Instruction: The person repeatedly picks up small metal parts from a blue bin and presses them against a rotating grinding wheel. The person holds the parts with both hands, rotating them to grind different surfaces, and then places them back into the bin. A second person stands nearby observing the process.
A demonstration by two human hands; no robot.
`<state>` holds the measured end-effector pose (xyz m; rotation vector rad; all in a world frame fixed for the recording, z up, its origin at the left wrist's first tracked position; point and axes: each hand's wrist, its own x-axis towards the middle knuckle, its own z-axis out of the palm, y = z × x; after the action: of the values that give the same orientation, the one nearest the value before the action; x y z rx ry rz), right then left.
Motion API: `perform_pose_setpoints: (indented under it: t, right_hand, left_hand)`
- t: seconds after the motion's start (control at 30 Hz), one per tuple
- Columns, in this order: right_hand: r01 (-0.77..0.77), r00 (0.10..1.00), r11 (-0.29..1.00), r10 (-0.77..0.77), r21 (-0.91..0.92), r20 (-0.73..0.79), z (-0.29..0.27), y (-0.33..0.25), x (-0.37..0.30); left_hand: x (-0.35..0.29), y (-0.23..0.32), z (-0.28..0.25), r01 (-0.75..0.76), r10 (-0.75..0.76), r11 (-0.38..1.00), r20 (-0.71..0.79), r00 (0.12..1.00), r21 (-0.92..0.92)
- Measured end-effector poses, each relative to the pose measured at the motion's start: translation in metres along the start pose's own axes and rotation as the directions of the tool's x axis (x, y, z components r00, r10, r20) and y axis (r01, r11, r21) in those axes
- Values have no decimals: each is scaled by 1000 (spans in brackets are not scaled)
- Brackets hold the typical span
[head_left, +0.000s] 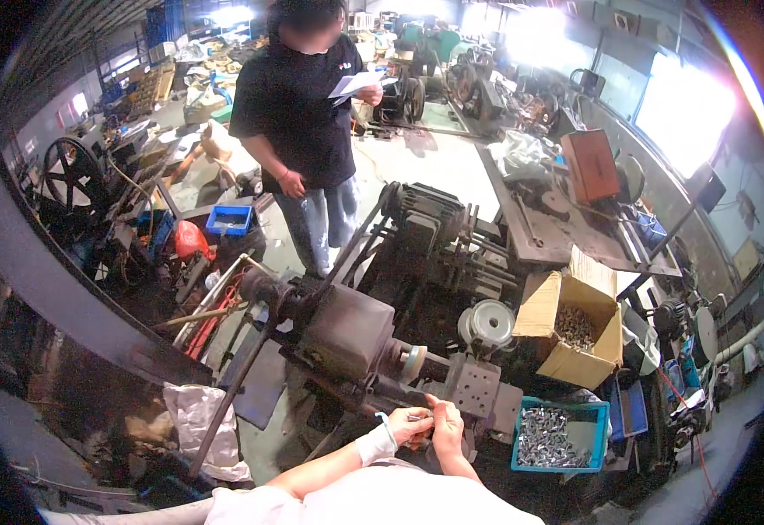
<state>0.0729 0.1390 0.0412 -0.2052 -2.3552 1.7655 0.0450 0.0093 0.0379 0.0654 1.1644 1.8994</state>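
My left hand (406, 427) and my right hand (447, 429) meet close in front of my body, both closed with the fingers pinched together. A small greyish bit shows at the left fingertips, too small to name; what the right fingers hold is hidden. A pale band wraps my left wrist. Just beyond my hands stands a dark lathe-like machine (347, 331), with a spindle end (413, 363) and a metal plate with holes (472, 388). Right of my hands is a turquoise bin (607, 437), partly filled with small shiny metal parts (550, 437).
A cardboard box (574, 366) of small brownish parts stands open behind the bin. A round metal wheel (490, 325) sits beside it. Across the machine stands a person (299, 114) in dark clothes holding papers (356, 84). A long bar (235, 398) slants at left; blue trays (631, 407) lie at right.
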Motion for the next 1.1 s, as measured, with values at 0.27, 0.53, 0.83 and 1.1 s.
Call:
perform_pose_setpoints:
  t: [0.27,0.53,0.83,1.1]
  right_hand:
    - [-66,997,993,70,96,-39,5,-3,1]
    - [-129,984,975,149,181,-98,7,-3,-1]
    - [-185,983,981,184,55,18,9,-21,19]
    - [-479,865,823,502,306,4,22,-5,37]
  left_hand:
    - [2,1,-9,-121,133,987,-109,985,104]
    - [0,3,-5,-27,98,969,-284,954,245]
    - [-6,20,-9,-73,171,962,-377,910,261]
    - [16,12,-29,-70,265,905,-427,865,420]
